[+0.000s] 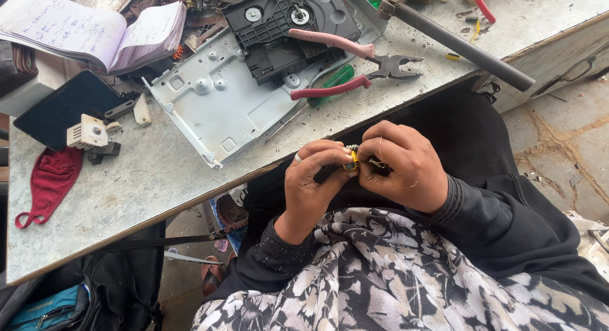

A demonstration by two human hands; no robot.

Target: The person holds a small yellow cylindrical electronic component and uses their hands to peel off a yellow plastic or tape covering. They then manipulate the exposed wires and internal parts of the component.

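Both hands meet just in front of the table edge, over my lap. My left hand point(312, 182), with a ring on one finger, pinches a small yellow component point(351, 161) between thumb and fingers. My right hand point(401, 165) closes around the same small part from the other side; thin copper wire strands run over its fingers. Most of the part is hidden between the fingers, so its shape is unclear.
On the grey table point(127, 191) lie pink-handled pliers point(355, 64), a green-handled screwdriver point(335, 78), a grey metal chassis point(216, 102) with a black disc-drive mechanism point(285, 26), a dark pipe point(466, 48), an open notebook point(82, 29), a black tablet point(63, 105) and a red cloth mask point(47, 182).
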